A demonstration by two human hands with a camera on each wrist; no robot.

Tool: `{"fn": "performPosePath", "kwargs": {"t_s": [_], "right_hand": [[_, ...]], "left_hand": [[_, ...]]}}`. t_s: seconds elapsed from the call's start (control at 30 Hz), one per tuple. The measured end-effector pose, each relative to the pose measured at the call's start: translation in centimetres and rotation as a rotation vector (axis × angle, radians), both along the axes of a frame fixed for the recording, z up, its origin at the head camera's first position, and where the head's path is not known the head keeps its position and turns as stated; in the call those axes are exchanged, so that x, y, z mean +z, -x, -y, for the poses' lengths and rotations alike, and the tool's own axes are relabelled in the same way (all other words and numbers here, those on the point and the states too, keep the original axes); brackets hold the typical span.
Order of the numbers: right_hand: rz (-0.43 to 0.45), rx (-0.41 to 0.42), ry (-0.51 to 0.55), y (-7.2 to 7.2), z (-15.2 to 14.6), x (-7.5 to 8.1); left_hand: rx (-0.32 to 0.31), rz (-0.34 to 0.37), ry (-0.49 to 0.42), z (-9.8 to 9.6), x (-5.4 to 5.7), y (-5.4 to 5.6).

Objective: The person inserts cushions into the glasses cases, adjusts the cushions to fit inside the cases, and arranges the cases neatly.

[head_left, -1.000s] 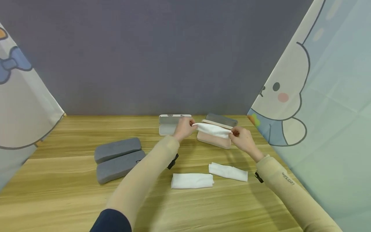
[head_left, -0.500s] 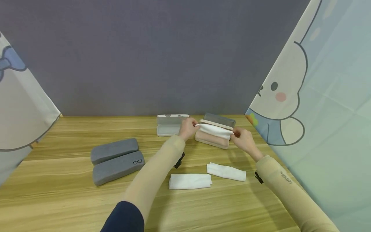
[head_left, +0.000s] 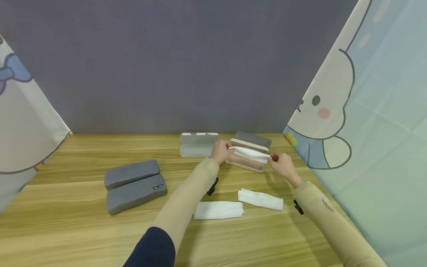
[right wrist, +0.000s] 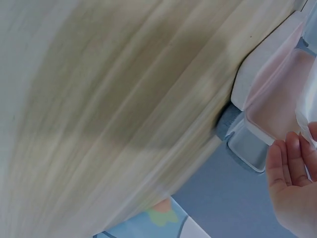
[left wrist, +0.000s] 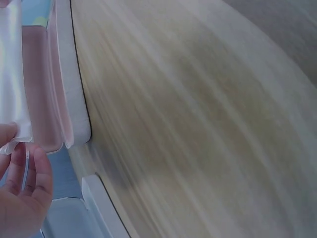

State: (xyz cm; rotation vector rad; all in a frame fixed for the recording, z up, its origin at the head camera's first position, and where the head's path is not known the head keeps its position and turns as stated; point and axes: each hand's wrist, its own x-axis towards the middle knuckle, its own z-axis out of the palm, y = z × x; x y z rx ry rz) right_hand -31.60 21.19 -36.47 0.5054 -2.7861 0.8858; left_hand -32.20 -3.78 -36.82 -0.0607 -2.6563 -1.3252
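A folded white cloth [head_left: 250, 154] is stretched between both hands above an open glasses case with a pink inside [head_left: 245, 164]. Its left end is pinched by my left hand [head_left: 221, 151], thumb against fingers, as the left wrist view shows with the cloth [left wrist: 11, 74] at the frame's edge. My right hand [head_left: 282, 164] pinches the other end; in the right wrist view this hand [right wrist: 294, 173] is partly cut off. Inside the pink case [right wrist: 280, 96] the bottom shows bare beside the cloth. Part of the case is hidden behind cloth and hands.
An open case with a grey inside [head_left: 197, 150] stands left of the pink one, and a dark grey case [head_left: 253, 139] behind it. Two more folded white cloths [head_left: 218, 210] [head_left: 261, 199] lie nearer. Two grey cases [head_left: 131, 173] [head_left: 136, 193] lie at left on the wooden table [head_left: 66, 207].
Both hands, holding the cloth, have shifted slightly right and nearer over the pink case. The cloth has stayed stretched between them. The view has turned a little; the other things have stayed put.
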Motion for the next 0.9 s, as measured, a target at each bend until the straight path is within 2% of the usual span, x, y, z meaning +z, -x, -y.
{"fn": "performPosePath", "kwargs": {"t_s": [0.27, 0.67, 0.9], "right_hand": [[0.028, 0.01, -0.005, 0.7, 0.3, -1.0], [0.069, 0.031, -0.036, 1.0, 0.8, -1.9], [0.042, 0.053, -0.064, 1.3, 1.0, -2.7]], "left_hand": [[0.028, 0.062, 0.015, -0.1, -1.1, 0.1], [0.043, 0.109, 0.029, -0.1, -2.0, 0.5], [0.042, 0.093, 0.061, -0.3, -2.1, 0.8]]}}
